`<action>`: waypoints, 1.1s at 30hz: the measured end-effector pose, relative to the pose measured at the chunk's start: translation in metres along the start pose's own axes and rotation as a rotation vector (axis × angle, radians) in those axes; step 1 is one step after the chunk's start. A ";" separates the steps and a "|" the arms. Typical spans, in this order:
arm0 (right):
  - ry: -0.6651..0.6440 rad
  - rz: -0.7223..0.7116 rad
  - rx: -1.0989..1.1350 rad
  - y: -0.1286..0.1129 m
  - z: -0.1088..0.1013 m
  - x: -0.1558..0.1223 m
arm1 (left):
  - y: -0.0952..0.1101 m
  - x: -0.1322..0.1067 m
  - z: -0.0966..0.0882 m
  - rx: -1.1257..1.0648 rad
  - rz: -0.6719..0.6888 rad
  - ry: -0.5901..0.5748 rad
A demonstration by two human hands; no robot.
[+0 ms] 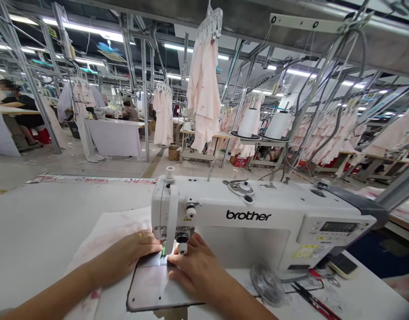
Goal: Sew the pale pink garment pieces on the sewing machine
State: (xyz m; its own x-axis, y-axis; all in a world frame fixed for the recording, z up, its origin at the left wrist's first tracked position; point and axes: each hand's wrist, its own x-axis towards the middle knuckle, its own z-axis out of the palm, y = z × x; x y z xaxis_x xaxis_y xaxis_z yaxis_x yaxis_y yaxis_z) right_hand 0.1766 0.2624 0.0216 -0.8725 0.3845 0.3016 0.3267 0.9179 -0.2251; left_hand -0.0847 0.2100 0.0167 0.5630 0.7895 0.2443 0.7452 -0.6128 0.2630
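A white Brother sewing machine (221, 202) stands in front of me. My left hand (133, 251), a ring on one finger, lies with its fingers stretched flat over pale pink printed cloth (106, 224), fingertips left of the needle area. My right hand (199, 264) is on the other side of the needle, fingers bent, thumb and forefinger close together at the metal needle plate (151, 284). What these fingers hold, if anything, is too small to make out. Part of the cloth passes behind the machine head, and a small green piece (163, 249) shows by the needle.
Red-handled scissors (316, 302) and a clear round plastic piece (267, 284) lie right of my right forearm. Two white thread cones (248, 123) stand behind the machine. Pink garments (204, 89) hang from an overhead rail. Another person (19, 95) sits far left.
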 end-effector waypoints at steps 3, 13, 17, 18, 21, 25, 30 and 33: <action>0.023 -0.007 -0.010 0.001 0.003 -0.001 | -0.001 -0.001 0.001 -0.007 -0.023 0.000; 0.045 -0.096 -0.063 -0.002 -0.003 0.001 | -0.065 -0.006 -0.033 0.017 -0.190 0.048; 0.021 -0.183 -0.091 -0.007 -0.007 0.000 | -0.037 -0.013 -0.039 0.011 -0.278 0.094; 0.035 -0.207 -0.098 -0.008 -0.007 0.000 | -0.021 -0.015 -0.036 -0.005 -0.297 0.090; 0.112 -0.277 -0.107 -0.009 -0.005 -0.001 | 0.035 -0.021 -0.017 -0.148 -0.400 -0.026; 0.177 -0.358 -0.063 -0.008 0.001 -0.001 | 0.071 -0.027 0.014 -0.148 -0.452 -0.078; 0.111 -0.363 -0.065 -0.011 0.008 0.000 | 0.055 -0.020 0.015 -0.248 -0.590 -0.020; 0.047 -0.269 -0.050 -0.013 0.008 -0.001 | 0.045 -0.010 0.006 -0.314 -0.608 -0.081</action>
State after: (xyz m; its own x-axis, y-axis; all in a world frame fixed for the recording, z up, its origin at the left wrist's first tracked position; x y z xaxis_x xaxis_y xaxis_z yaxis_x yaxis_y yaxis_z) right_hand 0.1700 0.2493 0.0171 -0.9129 0.1294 0.3871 0.1043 0.9909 -0.0853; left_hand -0.0545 0.1751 0.0204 0.1116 0.9887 -0.0998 0.8051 -0.0311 0.5924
